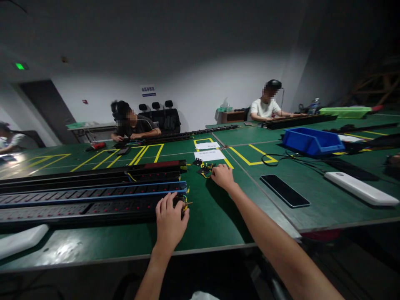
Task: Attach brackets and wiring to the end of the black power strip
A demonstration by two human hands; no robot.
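My left hand is closed over the right end of the nearest long black power strip, thumb at its end. Beside the thumb, a small brass-coloured piece and yellow-green wire stick out. Further forward, my right hand reaches to a small group of black parts with yellow bits. Its fingers are bent together at the edge of that group, and what lies between them is hidden. Behind the nearest strip lies a blue-edged power strip, with more black strips beyond it.
A dark phone and a white power bank with a cable lie to the right. Past them stands a blue bin. Paper labels lie ahead. Two people work across the green table.
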